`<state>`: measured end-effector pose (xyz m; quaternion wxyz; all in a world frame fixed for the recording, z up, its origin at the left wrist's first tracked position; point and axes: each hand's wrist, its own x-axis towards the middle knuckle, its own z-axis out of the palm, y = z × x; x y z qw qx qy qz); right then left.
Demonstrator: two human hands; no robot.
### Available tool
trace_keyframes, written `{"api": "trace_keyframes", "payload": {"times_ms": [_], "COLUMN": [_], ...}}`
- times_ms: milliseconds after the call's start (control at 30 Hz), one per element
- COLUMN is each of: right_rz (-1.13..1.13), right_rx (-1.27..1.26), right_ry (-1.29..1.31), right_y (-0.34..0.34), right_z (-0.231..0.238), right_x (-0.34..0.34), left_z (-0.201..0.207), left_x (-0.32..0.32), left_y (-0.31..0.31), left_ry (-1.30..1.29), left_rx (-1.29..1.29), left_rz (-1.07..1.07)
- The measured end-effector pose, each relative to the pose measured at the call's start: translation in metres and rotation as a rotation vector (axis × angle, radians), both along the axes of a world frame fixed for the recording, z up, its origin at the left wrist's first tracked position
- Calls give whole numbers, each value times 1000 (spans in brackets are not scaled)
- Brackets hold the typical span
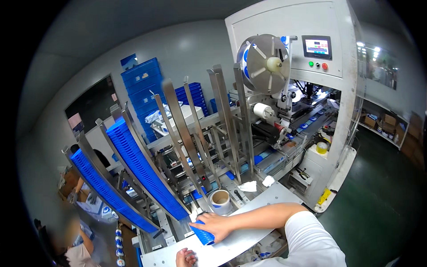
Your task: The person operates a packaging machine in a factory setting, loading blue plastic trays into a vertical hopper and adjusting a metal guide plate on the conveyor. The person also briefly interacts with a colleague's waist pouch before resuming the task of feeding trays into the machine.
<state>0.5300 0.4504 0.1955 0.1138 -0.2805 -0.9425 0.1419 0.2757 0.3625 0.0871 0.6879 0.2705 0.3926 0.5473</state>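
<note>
With its fingers around a short blue stack [202, 235] over the metal table [268, 196], the right hand [214, 224] seems at magazine loading, calling next for careful alignment; the left hand [186, 258] is loosely open.

1. One fisheye view looks down and forward from the wearer's head.
2. The right hand [216, 226] lies near it, low in view.
3. The white machine [296, 24] stands farther off, rightward.

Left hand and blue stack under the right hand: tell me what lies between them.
In the head view, only the pale metal plate shows between the left hand and the blue stack under the right hand.
</note>
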Motion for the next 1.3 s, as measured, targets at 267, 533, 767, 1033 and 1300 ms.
{"api": "trace_keyframes", "payload": {"times_ms": [267,533,767,1033,1300], "right_rz": [26,71,-274,-460,-257], "right_rx": [533,1283,1535,1383,1092], "right_ry": [404,644,434,83,-314], "right_y": [46,99,130,139,123], "right_z": [166,329,394,371,402], "right_x": [-77,-188,-275,-317,-305], "left_z": [0,15,-21,-38,-26], "left_x": [33,37,54,61,58], "left_y": [39,49,58,63,62], "left_ry": [920,850,765,786,758], "left_rx": [871,887,759,869,863], "left_rz": [-217,-204,-259,-125,-123]}}
